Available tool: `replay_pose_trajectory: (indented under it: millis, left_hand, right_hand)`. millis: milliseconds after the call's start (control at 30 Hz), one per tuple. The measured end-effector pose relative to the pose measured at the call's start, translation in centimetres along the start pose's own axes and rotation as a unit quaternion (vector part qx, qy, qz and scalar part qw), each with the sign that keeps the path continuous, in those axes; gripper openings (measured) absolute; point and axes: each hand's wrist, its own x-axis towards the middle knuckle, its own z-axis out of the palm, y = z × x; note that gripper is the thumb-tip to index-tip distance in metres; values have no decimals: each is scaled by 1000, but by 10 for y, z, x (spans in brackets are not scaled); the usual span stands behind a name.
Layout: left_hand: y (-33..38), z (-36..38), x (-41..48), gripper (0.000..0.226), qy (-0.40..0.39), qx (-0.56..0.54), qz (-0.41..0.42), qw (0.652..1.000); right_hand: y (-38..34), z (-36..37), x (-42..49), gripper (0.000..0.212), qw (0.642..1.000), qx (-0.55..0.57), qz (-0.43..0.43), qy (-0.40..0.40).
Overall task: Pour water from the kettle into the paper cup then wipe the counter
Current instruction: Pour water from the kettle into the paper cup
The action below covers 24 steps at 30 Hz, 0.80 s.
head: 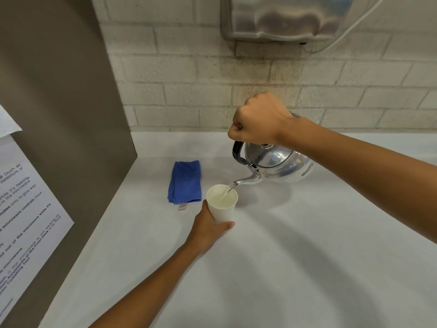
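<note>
My right hand [257,118] grips the black handle of a shiny metal kettle [279,162], held above the white counter [283,256] and tilted to the left. Its spout hangs over the rim of a white paper cup [222,204], and a thin stream of water runs from it into the cup. My left hand [208,227] is wrapped around the cup's lower part, which stands on the counter. A folded blue cloth [185,182] lies flat just left of the cup, apart from it.
A brown panel [63,114] with a printed paper notice [26,221] closes off the left side. A pale brick wall [212,74] runs along the back, with a metal wall-mounted unit [283,17] and a white cable above the kettle.
</note>
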Motion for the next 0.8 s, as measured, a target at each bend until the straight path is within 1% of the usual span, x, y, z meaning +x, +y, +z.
replay_pose_trajectory:
  millis: [233, 533, 667, 800]
  left_hand:
    - [-2, 0, 1, 80, 1, 12, 3, 1000]
    - [-4, 0, 3, 80, 6, 23, 6, 1000]
    - [-5, 1, 4, 82, 7, 22, 8, 1000]
    - [-6, 1, 3, 75, 5, 10, 5, 1000]
  right_hand:
    - [2, 13, -9, 40, 998, 45, 46, 10]
    - [22, 28, -16, 44, 983, 109, 142, 37]
    - [34, 44, -15, 44, 961, 163, 219, 43]
    - [42, 66, -14, 46, 918, 231, 317, 59]
